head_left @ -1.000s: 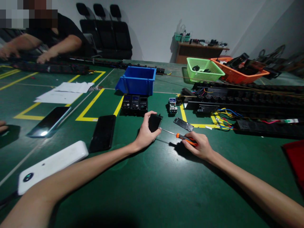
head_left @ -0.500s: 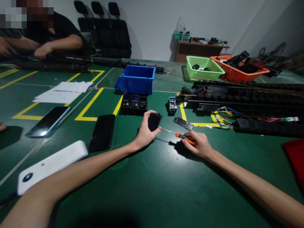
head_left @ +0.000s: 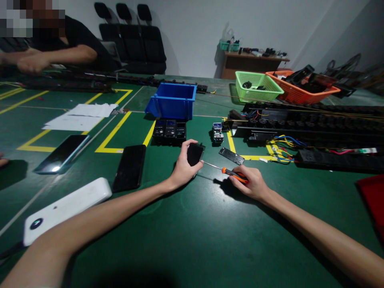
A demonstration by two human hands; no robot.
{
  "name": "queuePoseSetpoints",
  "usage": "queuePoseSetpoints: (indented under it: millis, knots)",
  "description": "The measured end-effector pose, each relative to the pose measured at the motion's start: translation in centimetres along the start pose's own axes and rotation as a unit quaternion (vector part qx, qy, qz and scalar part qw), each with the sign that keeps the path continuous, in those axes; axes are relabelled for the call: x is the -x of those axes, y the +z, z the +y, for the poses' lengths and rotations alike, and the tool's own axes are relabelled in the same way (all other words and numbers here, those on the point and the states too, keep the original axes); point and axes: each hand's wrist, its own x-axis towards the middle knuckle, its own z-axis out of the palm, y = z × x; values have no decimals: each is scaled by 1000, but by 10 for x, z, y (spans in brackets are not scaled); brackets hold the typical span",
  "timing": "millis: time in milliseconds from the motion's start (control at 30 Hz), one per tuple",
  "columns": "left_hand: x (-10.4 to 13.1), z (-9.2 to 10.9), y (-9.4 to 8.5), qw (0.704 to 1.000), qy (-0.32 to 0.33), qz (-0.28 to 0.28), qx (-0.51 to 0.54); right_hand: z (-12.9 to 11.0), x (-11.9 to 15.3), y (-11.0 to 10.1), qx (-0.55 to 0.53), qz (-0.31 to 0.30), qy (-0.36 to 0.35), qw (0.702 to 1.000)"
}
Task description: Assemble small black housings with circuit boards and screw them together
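Observation:
My left hand (head_left: 185, 166) is closed around a small black box-shaped housing (head_left: 195, 154), holding it up near the middle of the green table. In my right hand (head_left: 252, 182) is a screwdriver with an orange and black handle (head_left: 235, 174). Its thin shaft points left, and the tip meets the housing's right edge by my left thumb; the exact contact spot is too small to make out. A flat black cover plate (head_left: 231, 155) lies just beyond the screwdriver. Behind it stands a small module with a blue top and silver connectors (head_left: 218, 133). Several black modules (head_left: 169, 132) sit side by side farther left.
A blue bin (head_left: 174, 102) stands behind the modules. Two phones (head_left: 129, 167) and a white power-bank-like device (head_left: 67, 210) lie at left. Long black rails with wires (head_left: 288, 124) occupy the right, before green (head_left: 258, 94) and orange baskets (head_left: 312, 96). A co-worker (head_left: 72, 48) sits far left.
Both my hands, the housing and the screwdriver stay practically in place. At the far left, the co-worker's hands have moved left.

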Motion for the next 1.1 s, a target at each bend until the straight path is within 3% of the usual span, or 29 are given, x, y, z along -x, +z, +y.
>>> queuePoseSetpoints:
  millis: [933,1100]
  knots:
    - [1,1,0,1000,2,1,-1,1,-2,-3,-30,-30,58,997]
    - [1,2,0,1000,0,3,-6,5,2,3,-30,10,47,998]
